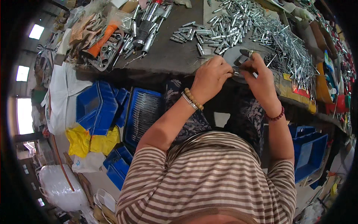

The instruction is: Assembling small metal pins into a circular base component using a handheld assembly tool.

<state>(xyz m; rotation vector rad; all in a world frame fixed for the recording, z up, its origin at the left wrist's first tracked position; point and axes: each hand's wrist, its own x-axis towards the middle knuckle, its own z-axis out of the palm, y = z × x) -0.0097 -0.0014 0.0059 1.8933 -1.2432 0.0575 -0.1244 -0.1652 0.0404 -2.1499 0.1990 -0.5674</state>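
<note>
At the front edge of the workbench (167,61), both my hands meet over a small shiny metal piece (237,74). My left hand (213,74) is closed, its thumb and fingers pinching one end. From the other side my right hand (261,80) closes on the same piece; dark covers show on some of its fingertips. The fingers hide most of the piece, so its exact kind cannot be made out. Just beyond the hands lies a grey round disc (233,55), partly covered by the right fingers. A heap of short silver metal tubes (233,28) spreads behind them.
Long thin metal pins (292,52) are piled at the right. An orange-handled tool (102,40) and loose sockets lie at the back left. Below the bench, a blue tray of metal rods (143,115) and blue bins (89,106) stand left; another blue bin (309,155) stands right.
</note>
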